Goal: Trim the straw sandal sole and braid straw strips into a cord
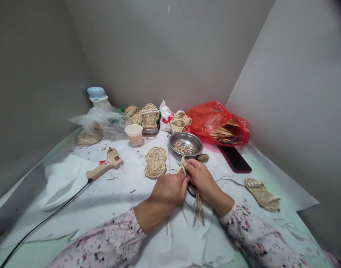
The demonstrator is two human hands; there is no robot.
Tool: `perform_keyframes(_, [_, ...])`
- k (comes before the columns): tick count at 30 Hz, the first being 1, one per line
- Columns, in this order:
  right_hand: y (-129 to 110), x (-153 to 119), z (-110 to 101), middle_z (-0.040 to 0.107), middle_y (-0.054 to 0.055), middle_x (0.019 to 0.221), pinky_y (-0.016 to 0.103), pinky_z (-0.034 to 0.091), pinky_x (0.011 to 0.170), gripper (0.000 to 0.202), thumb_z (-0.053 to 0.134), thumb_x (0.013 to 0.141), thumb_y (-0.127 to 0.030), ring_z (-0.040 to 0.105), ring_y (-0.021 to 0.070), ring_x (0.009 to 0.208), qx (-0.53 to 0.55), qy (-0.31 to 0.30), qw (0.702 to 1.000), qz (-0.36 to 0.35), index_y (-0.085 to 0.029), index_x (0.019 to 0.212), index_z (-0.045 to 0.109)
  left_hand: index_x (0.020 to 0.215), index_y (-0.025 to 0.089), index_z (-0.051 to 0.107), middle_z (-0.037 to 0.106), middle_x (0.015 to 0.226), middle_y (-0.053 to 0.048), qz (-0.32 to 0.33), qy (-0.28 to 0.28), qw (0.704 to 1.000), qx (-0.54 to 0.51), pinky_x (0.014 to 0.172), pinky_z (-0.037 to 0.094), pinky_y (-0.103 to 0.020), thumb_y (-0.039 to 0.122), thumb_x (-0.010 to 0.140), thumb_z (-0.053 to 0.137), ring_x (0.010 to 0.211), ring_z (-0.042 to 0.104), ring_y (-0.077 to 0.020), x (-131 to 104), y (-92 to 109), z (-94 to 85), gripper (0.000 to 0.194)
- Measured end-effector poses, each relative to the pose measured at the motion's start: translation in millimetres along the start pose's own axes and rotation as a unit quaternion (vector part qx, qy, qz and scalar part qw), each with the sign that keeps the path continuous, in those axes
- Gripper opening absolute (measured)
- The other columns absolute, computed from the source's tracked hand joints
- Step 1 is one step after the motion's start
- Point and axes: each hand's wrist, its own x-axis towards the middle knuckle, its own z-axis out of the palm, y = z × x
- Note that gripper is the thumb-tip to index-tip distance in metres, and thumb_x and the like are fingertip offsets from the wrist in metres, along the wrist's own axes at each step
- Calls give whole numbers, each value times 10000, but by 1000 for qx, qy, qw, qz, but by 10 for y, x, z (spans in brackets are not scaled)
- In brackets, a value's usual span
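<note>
My left hand (170, 189) and my right hand (201, 178) meet at the middle of the table, both closed on a straw braid (183, 162). Its plaited end points up and away from me, while loose straw strands (198, 210) hang below my right hand. Under the hands a black loop, perhaps a scissors handle (191, 190), shows in part. Just left of them lies a coiled straw sole shaped like a figure eight (156, 162). Beyond the braid stands a metal bowl (199, 148) with straw scraps in it.
A glue gun (104, 166) with a black cord lies left. Behind are a paper cup (134, 134), woven straw pieces (150, 116) and a red plastic bag (212, 115) of straw. On the right are a phone (235, 159) and a small straw slipper (262, 194).
</note>
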Motion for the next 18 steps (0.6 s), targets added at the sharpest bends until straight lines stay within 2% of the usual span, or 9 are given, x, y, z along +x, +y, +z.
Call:
perform_keyframes(3, [-52, -21, 12, 470, -71, 489, 209, 205, 385, 238, 625, 729, -397, 278, 58, 382, 21, -12, 1000, 11, -168, 761, 567, 846, 161, 683, 715, 795, -109, 7, -4, 1000, -9, 608, 389, -305, 304, 910, 362, 681, 637, -223, 3, -8, 5, 357])
perform_keyframes(5, [-71, -29, 17, 501, -61, 512, 208, 185, 377, 232, 626, 721, -388, 254, 51, 377, 29, -18, 999, 15, -169, 758, 559, 840, 163, 681, 715, 800, -113, 14, -8, 1000, -18, 609, 387, -307, 300, 907, 366, 678, 636, -226, 8, -19, 14, 350])
perform_keyframes(8, [-67, -31, 26, 566, -38, 600, 200, 182, 374, 239, 640, 699, -379, 270, 42, 379, 51, -14, 998, 18, -176, 774, 539, 811, 166, 672, 707, 781, -109, 21, -6, 999, -28, 597, 369, -303, 297, 898, 377, 665, 627, -224, 10, -29, 27, 335])
perform_keyframes(14, [-32, 5, 13, 485, -66, 580, 202, 230, 398, 247, 629, 724, -400, 333, 58, 412, 60, -1, 998, 1, -186, 776, 518, 674, 176, 621, 610, 597, -45, 29, 10, 995, -98, 528, 287, -270, 331, 868, 435, 535, 516, -162, -29, 7, 9, 310])
perform_keyframes(16, [-39, 21, -8, 471, -66, 586, 207, 259, 411, 248, 629, 725, -401, 363, 67, 429, 63, 6, 998, -7, -189, 769, 509, 607, 180, 573, 536, 534, -13, 27, 36, 987, -156, 517, 274, -261, 378, 872, 438, 508, 462, -139, -32, 3, -15, 357])
perform_keyframes(18, [-52, 28, -25, 452, -73, 578, 210, 252, 404, 266, 637, 721, -412, 353, 68, 419, 76, 6, 997, -2, -192, 781, 500, 581, 181, 529, 477, 517, 10, 15, 84, 974, -212, 523, 279, -255, 410, 882, 423, 511, 432, -127, -13, -27, -49, 393])
